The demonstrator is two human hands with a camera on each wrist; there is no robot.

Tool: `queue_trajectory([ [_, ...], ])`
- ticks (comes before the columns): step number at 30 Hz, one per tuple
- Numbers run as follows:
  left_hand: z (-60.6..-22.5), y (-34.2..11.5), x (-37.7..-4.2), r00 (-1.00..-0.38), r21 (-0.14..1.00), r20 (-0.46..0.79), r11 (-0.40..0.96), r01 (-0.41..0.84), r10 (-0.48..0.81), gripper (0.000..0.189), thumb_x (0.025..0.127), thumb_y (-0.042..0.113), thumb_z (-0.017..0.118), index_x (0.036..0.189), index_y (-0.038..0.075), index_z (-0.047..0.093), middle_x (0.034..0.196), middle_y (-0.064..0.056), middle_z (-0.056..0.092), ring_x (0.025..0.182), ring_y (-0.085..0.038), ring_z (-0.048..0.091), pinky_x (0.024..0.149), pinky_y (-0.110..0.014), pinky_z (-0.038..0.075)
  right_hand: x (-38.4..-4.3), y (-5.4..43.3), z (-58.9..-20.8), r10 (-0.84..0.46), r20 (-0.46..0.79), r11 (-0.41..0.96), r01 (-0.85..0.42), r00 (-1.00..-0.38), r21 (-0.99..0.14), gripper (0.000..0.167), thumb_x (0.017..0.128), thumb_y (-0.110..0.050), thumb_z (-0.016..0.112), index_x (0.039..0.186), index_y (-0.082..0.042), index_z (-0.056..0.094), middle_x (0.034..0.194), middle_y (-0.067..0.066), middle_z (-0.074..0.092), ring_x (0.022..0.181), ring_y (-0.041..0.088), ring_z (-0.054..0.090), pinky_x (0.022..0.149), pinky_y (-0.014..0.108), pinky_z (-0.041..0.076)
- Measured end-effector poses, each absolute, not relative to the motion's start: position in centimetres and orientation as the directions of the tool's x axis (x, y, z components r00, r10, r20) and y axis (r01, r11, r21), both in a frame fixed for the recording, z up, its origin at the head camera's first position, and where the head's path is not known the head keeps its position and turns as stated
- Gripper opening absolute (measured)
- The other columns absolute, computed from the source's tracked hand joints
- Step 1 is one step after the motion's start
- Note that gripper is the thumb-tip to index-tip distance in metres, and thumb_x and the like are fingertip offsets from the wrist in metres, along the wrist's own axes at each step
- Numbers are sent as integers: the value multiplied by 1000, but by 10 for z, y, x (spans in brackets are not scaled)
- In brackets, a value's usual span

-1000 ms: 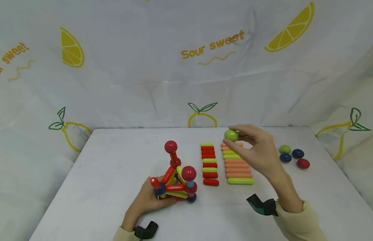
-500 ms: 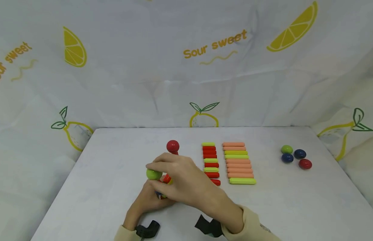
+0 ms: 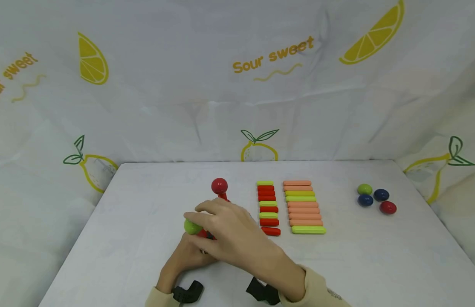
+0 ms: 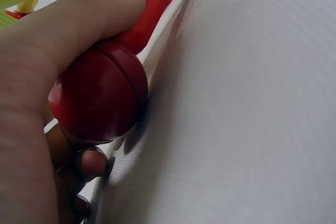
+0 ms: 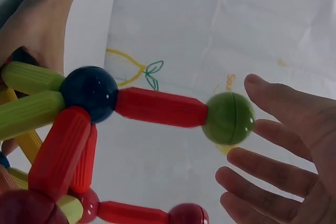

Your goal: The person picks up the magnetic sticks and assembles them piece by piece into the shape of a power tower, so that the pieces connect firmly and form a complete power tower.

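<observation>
My left hand (image 3: 187,256) grips a magnetic rod-and-ball structure low down on the white table. In the left wrist view, its thumb lies over a red rod (image 4: 152,11) and a dark red ball (image 4: 100,93). A green ball (image 5: 228,118) sits on the end of a red magnetic rod (image 5: 160,107), which stands out from a blue ball (image 5: 90,94). Around the green ball my right hand (image 3: 237,234) has its fingers spread; thumb and ball are apart in the right wrist view, with one fingertip close to it. The right hand hides most of the structure from the head view.
Right of the structure lies a column of short red and yellow-green rods (image 3: 268,209), then a column of longer peach and yellow-green rods (image 3: 304,210). Farther right are a loose green ball (image 3: 364,189), two blue balls (image 3: 381,195) and a red ball (image 3: 388,207).
My right hand has carried the green ball left from above the peach rods to the structure, and the ball now sits on the red rod. My left hand keeps its place.
</observation>
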State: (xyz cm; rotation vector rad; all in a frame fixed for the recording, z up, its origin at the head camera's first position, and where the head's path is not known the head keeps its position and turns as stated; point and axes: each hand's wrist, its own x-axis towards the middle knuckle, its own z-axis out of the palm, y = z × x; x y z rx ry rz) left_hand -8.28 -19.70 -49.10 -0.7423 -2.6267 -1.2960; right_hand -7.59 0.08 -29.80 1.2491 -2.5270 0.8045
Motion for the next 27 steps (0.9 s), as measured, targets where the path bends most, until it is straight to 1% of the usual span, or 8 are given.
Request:
queue_trajectory([
  [4, -492, -197, -85, -875, 780, 263, 444, 441, 407, 60, 81, 34, 87, 132, 26, 58, 115, 10, 71, 102, -4, 66, 93, -30, 58, -78, 34, -300, -538, 495, 541, -730, -682, -418, 38, 85, -33, 84, 119, -19, 77, 112, -3, 75, 106, 12, 67, 79, 24, 59],
  [7, -487, -202, -84, -900, 814, 217, 439, 381, 378, 74, 78, 32, 89, 143, 27, 54, 127, 8, 70, 118, -4, 63, 105, -47, 53, -84, 72, -309, -412, 504, 623, -638, -759, -452, 39, 83, -26, 86, 119, -14, 77, 113, 2, 76, 108, 19, 69, 83, 34, 62],
  [9, -478, -208, -82, -905, 837, 238, 399, 376, 353, 79, 75, 24, 90, 145, 18, 54, 132, -1, 69, 125, -4, 59, 108, -59, 47, -88, 99, -319, -340, 472, 689, -557, -813, -463, 38, 82, -20, 87, 117, -11, 77, 114, 6, 77, 109, 25, 70, 87, 44, 62],
  [11, -466, -216, -80, -906, 848, 278, 362, 387, 318, 78, 72, 15, 89, 142, 10, 55, 132, -4, 67, 126, -3, 56, 111, -57, 44, -92, 123, -332, -288, 417, 755, -473, -862, -454, 34, 81, -16, 87, 113, -8, 78, 111, 10, 78, 107, 31, 70, 87, 50, 61],
  [13, -452, -223, -78, -888, 854, 340, 295, 429, 309, 75, 69, 4, 86, 138, 1, 55, 131, -6, 65, 124, -4, 56, 113, -47, 45, -95, 144, -348, -260, 337, 800, -398, -905, -449, 30, 81, -13, 86, 109, -6, 79, 108, 13, 78, 107, 35, 69, 88, 54, 59],
  [16, -432, -229, -74, -859, 837, 390, 260, 480, 331, 71, 65, -5, 85, 130, 2, 58, 121, 0, 66, 113, -6, 59, 107, -28, 49, -98, 163, -373, -255, 182, 854, -310, -949, -418, 24, 81, -13, 85, 104, -7, 80, 104, 12, 78, 107, 38, 69, 90, 58, 58],
  [22, -412, -222, -68, -876, 759, 275, 470, 451, 397, 61, 71, 20, 94, 125, 22, 65, 113, 9, 73, 107, -7, 65, 98, -35, 56, -102, 176, -411, -279, -4, 888, -256, -960, -382, 22, 79, -7, 85, 101, -9, 81, 97, 5, 77, 96, 29, 69, 83, 50, 59],
  [27, -410, -218, -69, -888, 717, 231, 547, 431, 397, 52, 76, 27, 91, 122, 21, 69, 106, 11, 77, 104, -9, 70, 96, -38, 58, -101, 174, -422, -285, 11, 900, -272, -958, -340, 27, 77, -3, 85, 102, -9, 81, 92, 2, 71, 87, 21, 63, 73, 39, 56],
])
